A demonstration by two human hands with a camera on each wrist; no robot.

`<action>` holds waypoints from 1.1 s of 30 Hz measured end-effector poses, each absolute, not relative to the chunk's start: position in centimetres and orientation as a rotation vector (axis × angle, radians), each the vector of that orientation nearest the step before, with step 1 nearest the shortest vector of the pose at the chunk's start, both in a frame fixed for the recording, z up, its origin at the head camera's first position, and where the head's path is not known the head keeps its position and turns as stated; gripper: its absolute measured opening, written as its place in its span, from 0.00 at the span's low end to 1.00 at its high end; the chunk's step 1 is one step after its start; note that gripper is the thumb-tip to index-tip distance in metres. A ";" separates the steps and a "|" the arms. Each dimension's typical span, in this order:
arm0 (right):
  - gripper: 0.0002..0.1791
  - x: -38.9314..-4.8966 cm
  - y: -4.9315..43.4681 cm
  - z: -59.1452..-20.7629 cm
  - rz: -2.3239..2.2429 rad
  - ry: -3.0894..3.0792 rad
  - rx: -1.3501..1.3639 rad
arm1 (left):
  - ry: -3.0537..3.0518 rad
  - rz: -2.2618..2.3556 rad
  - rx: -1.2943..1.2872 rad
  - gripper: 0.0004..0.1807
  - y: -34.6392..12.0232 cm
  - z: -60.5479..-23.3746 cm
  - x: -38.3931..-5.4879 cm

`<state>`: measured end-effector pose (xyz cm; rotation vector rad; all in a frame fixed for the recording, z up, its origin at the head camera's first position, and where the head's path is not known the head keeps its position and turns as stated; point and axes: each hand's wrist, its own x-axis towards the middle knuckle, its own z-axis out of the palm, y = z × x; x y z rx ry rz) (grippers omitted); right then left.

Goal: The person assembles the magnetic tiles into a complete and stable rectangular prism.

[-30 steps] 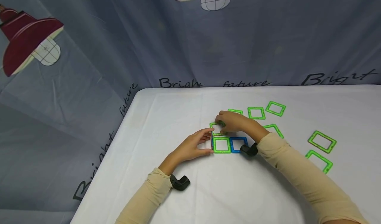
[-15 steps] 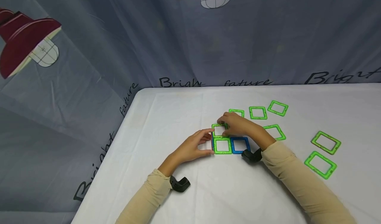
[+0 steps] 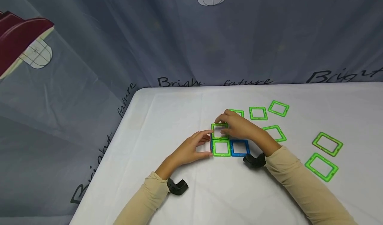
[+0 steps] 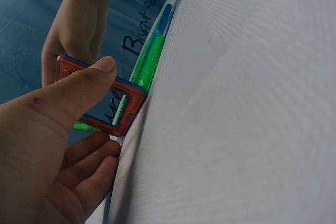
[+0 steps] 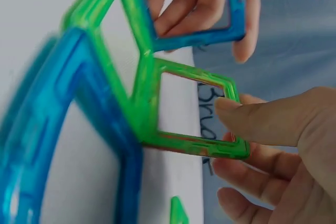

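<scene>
"Green tile [image 5: 191,146] first: where is it?"

"Standing on edge along the far side of the flat green tile [image 3: 222,155], above the white surface [image 3: 167,118]. I can't tell whether it is fully upright."

"And the right hand [image 3: 239,127]?"

"Clamped on that standing piece. The right wrist view shows the thumb over one face and fingers behind, at its upper edge."

"What is the left hand [image 3: 188,148] doing?"

"Touching the red-and-blue tile [image 4: 135,107], which stands at the left side of the flat green one. The thumb lies across the red face; the other fingers are loosely bent, apart from the thumb. Whether it grips, I can't tell."

"Do the two standing tiles meet?"

"Their lower corners come close together, but a gap shows between the upper ones."

"Anything beside them?"

"A flat blue tile [image 3: 240,155] lies just right of the flat green one. Six loose tiles [image 3: 258,118], all green, lie farther off, behind and to the right; the right hand partly hides one."

"Behind the surface?"

"A grey cloth [image 3: 143,35] with printed red lamps [image 3: 18,39] and black lettering."
</scene>
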<state>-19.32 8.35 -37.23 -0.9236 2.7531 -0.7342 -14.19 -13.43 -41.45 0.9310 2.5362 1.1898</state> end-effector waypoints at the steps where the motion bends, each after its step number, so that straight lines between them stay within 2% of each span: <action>1: 0.16 -19.2 8.3 -37.1 -0.751 2.751 -0.940 | 2.538 1.186 0.928 0.39 -13.4 -41.4 -14.2; 7: 0.09 -18.6 8.3 -35.9 -0.782 2.682 -0.978 | 2.533 1.209 0.955 0.40 -13.5 -41.5 -14.3; 23: 0.05 -18.2 8.2 -35.6 -0.766 2.616 -0.954 | 2.529 1.243 0.974 0.41 -13.6 -41.6 -14.3; 28: 0.07 -18.2 8.5 -35.6 -0.758 2.606 -0.967 | 2.538 1.222 0.983 0.40 -13.5 -41.7 -14.3; 33: 0.14 -19.0 9.6 -35.9 -0.811 2.629 -0.916 | 2.543 1.204 1.003 0.38 -13.5 -41.8 -14.2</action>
